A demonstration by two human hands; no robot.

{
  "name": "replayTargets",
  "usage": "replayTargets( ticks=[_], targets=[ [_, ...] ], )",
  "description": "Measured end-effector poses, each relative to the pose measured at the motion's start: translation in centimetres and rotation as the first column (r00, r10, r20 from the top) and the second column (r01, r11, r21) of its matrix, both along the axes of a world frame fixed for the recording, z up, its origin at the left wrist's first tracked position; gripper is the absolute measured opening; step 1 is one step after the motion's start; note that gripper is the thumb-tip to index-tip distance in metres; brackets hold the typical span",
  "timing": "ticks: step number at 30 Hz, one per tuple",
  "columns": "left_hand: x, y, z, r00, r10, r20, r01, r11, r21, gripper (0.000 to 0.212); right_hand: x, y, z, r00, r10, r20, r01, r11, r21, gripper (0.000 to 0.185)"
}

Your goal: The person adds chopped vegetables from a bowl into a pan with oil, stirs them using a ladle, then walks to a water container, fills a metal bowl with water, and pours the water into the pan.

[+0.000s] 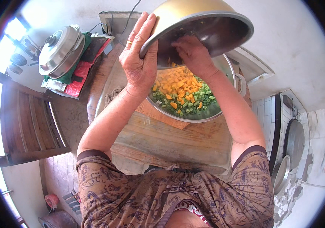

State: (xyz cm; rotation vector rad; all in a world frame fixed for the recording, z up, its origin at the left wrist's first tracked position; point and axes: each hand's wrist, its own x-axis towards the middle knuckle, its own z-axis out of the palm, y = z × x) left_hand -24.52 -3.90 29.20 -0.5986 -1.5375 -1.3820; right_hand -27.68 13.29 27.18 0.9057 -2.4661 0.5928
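My left hand [142,54] grips the rim of a gold-coloured metal bowl [196,11], which is tipped on its side with its dark inside facing me. Inside it, my right hand [192,52] has its fingers bent against the inner wall; whether they hold anything cannot be made out. Below the bowl stands a large metal pot [206,119] with a side handle. Diced orange vegetable pieces [179,82], perhaps carrot or pumpkin, lie in it on top of chopped green bean pieces [191,108]. The tilted bowl hides the pot's far side.
The pot rests on a wooden board [162,115] on a wooden table [162,139]. A crumpled cloth [112,95] lies at the table's left. A lidded steel electric pan [61,51] stands on a cluttered stand further left. On the right is a tiled stove with a large round lid [294,144].
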Motion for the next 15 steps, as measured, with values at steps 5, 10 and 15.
replayTargets(
  ticks=[5, 10, 15],
  targets=[
    [-0.3, -2.4, -0.9, 0.994, 0.068, 0.081, -0.078, 0.989, 0.123, 0.038, 3.3, -1.4, -1.2, 0.938, 0.153, 0.311, -0.17, 0.985, 0.026, 0.016],
    [0.3, -1.1, -0.6, 0.991, 0.051, 0.12, -0.07, 0.985, 0.156, 0.031, 1.0, -2.3, 0.5, 0.985, 0.167, 0.046, -0.158, 0.976, -0.149, 0.016],
    [-0.8, -3.7, 0.4, 0.973, 0.195, -0.126, -0.167, 0.965, 0.203, 0.032, 4.8, 0.2, -1.0, 0.946, 0.135, 0.296, -0.224, 0.929, 0.294, 0.015]
  ],
)
